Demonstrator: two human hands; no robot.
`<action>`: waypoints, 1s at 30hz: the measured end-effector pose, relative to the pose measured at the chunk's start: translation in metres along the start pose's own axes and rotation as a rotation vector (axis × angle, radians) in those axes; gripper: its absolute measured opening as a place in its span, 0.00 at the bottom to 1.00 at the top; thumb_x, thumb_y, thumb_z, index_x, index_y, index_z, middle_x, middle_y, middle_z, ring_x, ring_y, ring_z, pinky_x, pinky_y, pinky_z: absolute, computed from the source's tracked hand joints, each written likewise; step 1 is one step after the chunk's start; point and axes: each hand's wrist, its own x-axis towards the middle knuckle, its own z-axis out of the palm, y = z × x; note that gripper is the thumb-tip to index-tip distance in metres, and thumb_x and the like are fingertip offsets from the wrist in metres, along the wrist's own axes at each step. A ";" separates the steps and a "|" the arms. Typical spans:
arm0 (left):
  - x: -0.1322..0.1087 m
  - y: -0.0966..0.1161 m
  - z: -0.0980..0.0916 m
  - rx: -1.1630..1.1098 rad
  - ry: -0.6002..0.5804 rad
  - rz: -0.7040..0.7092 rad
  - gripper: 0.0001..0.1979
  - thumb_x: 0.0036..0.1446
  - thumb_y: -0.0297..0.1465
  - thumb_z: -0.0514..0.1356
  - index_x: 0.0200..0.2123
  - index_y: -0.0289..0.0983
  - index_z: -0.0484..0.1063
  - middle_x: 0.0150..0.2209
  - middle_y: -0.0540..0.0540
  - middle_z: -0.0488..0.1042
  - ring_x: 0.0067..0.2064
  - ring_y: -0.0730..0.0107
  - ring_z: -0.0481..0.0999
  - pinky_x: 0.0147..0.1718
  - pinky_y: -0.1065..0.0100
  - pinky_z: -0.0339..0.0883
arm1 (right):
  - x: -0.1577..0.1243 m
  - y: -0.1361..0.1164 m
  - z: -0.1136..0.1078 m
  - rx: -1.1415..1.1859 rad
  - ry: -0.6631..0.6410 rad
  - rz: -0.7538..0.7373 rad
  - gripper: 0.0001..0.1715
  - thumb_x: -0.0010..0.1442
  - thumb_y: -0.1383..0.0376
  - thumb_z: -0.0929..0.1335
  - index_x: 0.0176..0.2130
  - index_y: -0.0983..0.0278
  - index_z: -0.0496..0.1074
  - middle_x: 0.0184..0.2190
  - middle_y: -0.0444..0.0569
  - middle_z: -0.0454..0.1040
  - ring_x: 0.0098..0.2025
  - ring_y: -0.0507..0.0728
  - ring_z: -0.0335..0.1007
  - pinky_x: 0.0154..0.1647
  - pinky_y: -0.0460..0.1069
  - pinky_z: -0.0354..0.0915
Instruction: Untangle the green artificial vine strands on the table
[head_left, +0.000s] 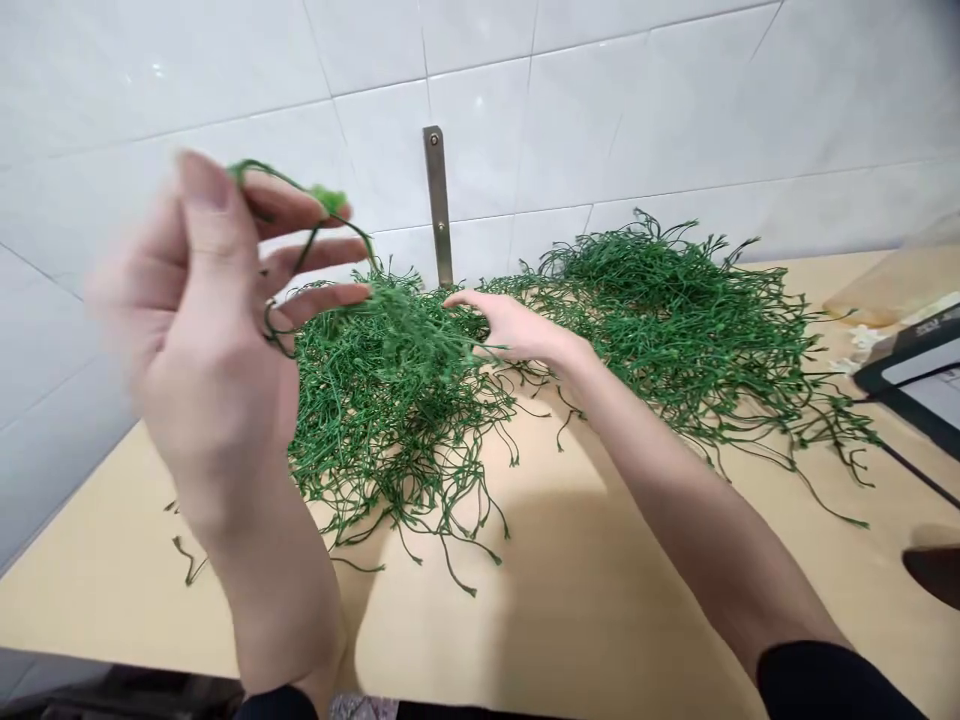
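Note:
Raised at the upper left, my left hand (217,270) pinches a few thin green strands (304,250) between thumb and fingers. A lighter green tuft (328,200) sits among these strands, near my fingertips. Part of this hand is smeared by motion. Over the back edge of the left heap of green strands (397,400), my right hand (517,325) reaches with thumb and index finger apart. Its other fingers are partly hidden, and it appears to touch the strands without gripping any I can make out. The strands look like short cords with small branched ends.
A second heap of green strands (675,310) lies to the right on the wooden table (435,650). A metal bracket (437,205) stands against the tiled wall (645,110). At the right edge are a dark-framed device (922,375), white bits (862,340) and a brown object (934,570).

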 end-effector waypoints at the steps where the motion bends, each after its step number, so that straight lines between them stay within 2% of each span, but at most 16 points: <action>1: -0.001 -0.003 0.003 -0.073 -0.050 -0.024 0.21 0.61 0.47 0.56 0.34 0.32 0.73 0.33 0.44 0.75 0.32 0.66 0.81 0.23 0.70 0.76 | -0.011 -0.007 -0.009 0.034 0.038 -0.007 0.36 0.51 0.75 0.69 0.59 0.65 0.65 0.62 0.56 0.65 0.64 0.63 0.57 0.66 0.60 0.53; 4: -0.006 -0.010 0.012 -0.230 -0.218 -0.132 0.15 0.64 0.39 0.55 0.33 0.35 0.73 0.34 0.46 0.75 0.32 0.71 0.80 0.24 0.73 0.76 | -0.042 -0.033 -0.029 0.296 0.103 -0.035 0.25 0.62 0.61 0.65 0.58 0.63 0.67 0.55 0.54 0.69 0.56 0.59 0.67 0.56 0.55 0.65; 6: -0.010 -0.013 0.020 -0.283 -0.336 -0.198 0.14 0.66 0.37 0.53 0.33 0.37 0.74 0.35 0.47 0.76 0.33 0.71 0.80 0.26 0.72 0.76 | -0.059 -0.051 -0.036 0.404 0.118 -0.042 0.25 0.64 0.53 0.63 0.55 0.63 0.68 0.48 0.52 0.73 0.49 0.56 0.71 0.46 0.52 0.68; 8: -0.015 -0.014 0.029 -0.295 -0.444 -0.246 0.13 0.67 0.35 0.51 0.34 0.38 0.73 0.36 0.47 0.76 0.36 0.71 0.80 0.29 0.71 0.77 | -0.071 -0.064 -0.038 0.394 0.105 -0.037 0.26 0.59 0.52 0.68 0.51 0.63 0.70 0.39 0.49 0.73 0.41 0.54 0.71 0.39 0.49 0.67; 10: -0.020 -0.015 0.037 -0.247 -0.529 -0.262 0.12 0.66 0.35 0.52 0.34 0.39 0.72 0.36 0.48 0.76 0.37 0.71 0.80 0.32 0.70 0.77 | -0.079 -0.071 -0.038 0.324 0.097 -0.027 0.22 0.56 0.53 0.71 0.44 0.65 0.73 0.31 0.45 0.70 0.34 0.52 0.67 0.33 0.48 0.63; 13: -0.024 -0.018 0.043 -0.095 -0.603 -0.249 0.10 0.64 0.37 0.55 0.34 0.39 0.71 0.34 0.48 0.77 0.35 0.72 0.78 0.34 0.70 0.76 | -0.083 -0.068 -0.041 0.230 0.068 0.005 0.17 0.56 0.54 0.70 0.36 0.65 0.73 0.25 0.42 0.65 0.28 0.50 0.60 0.28 0.47 0.57; 17: -0.024 -0.024 0.043 0.140 -0.600 -0.191 0.12 0.62 0.39 0.57 0.31 0.38 0.72 0.30 0.48 0.76 0.31 0.73 0.74 0.27 0.73 0.70 | -0.083 -0.051 -0.051 0.154 -0.034 0.064 0.19 0.52 0.52 0.73 0.30 0.64 0.69 0.23 0.41 0.62 0.27 0.49 0.57 0.27 0.47 0.54; 21: -0.023 -0.031 0.044 0.325 -0.608 -0.111 0.13 0.61 0.39 0.58 0.29 0.38 0.73 0.24 0.49 0.73 0.23 0.75 0.66 0.20 0.72 0.59 | -0.082 -0.036 -0.058 0.066 0.014 0.124 0.25 0.47 0.51 0.75 0.25 0.63 0.62 0.21 0.39 0.58 0.25 0.49 0.52 0.26 0.48 0.49; 23: -0.024 -0.038 0.047 0.367 -0.605 -0.076 0.12 0.60 0.39 0.58 0.29 0.38 0.73 0.26 0.49 0.74 0.25 0.74 0.67 0.22 0.71 0.61 | -0.082 -0.033 -0.059 0.031 0.036 0.164 0.26 0.46 0.51 0.76 0.24 0.63 0.61 0.21 0.38 0.56 0.24 0.48 0.50 0.25 0.48 0.47; 26: -0.027 -0.048 0.052 0.425 -0.541 -0.017 0.08 0.58 0.37 0.60 0.33 0.38 0.73 0.34 0.46 0.78 0.35 0.69 0.73 0.33 0.68 0.67 | -0.081 -0.031 -0.060 -0.015 0.062 0.226 0.26 0.46 0.49 0.76 0.24 0.63 0.62 0.19 0.38 0.55 0.23 0.48 0.48 0.24 0.48 0.46; 28: -0.030 -0.051 0.056 0.450 -0.482 0.034 0.06 0.56 0.35 0.61 0.35 0.39 0.73 0.38 0.46 0.78 0.40 0.66 0.74 0.40 0.65 0.69 | -0.081 -0.031 -0.060 -0.023 0.090 0.251 0.25 0.49 0.49 0.74 0.24 0.63 0.64 0.18 0.38 0.55 0.22 0.47 0.48 0.24 0.48 0.46; 30: -0.035 -0.049 0.061 0.427 -0.466 0.072 0.05 0.56 0.34 0.62 0.35 0.40 0.73 0.36 0.47 0.77 0.39 0.67 0.74 0.41 0.64 0.69 | -0.081 -0.030 -0.061 0.013 0.111 0.257 0.23 0.54 0.49 0.71 0.25 0.64 0.66 0.19 0.39 0.58 0.22 0.48 0.49 0.24 0.48 0.47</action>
